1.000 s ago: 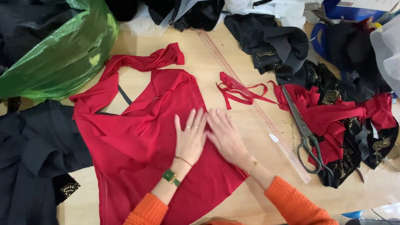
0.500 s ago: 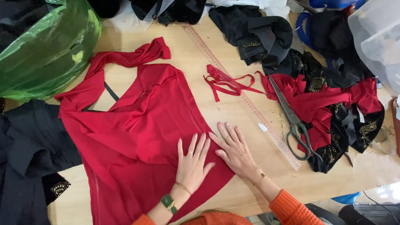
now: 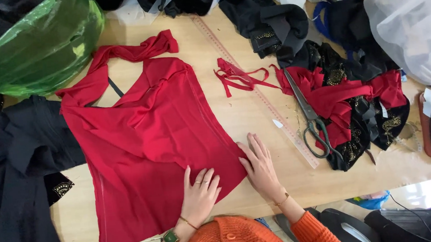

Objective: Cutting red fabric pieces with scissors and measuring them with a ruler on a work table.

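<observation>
Smoothing the red garment, we keep left hand and right hand flat, fingers spread, pressing outward evenly toward the hem.

Bright, even, soft daylight-like illumination across the table. Only faint, short shadows under each hand and beside the scissors. Glossy glare on the green plastic bag; washed-out highlights on the translucent white bag. Black cloth crushed into near-featureless dark. Sharp centre, slight wide-angle bending and softness toward the corners.
</observation>
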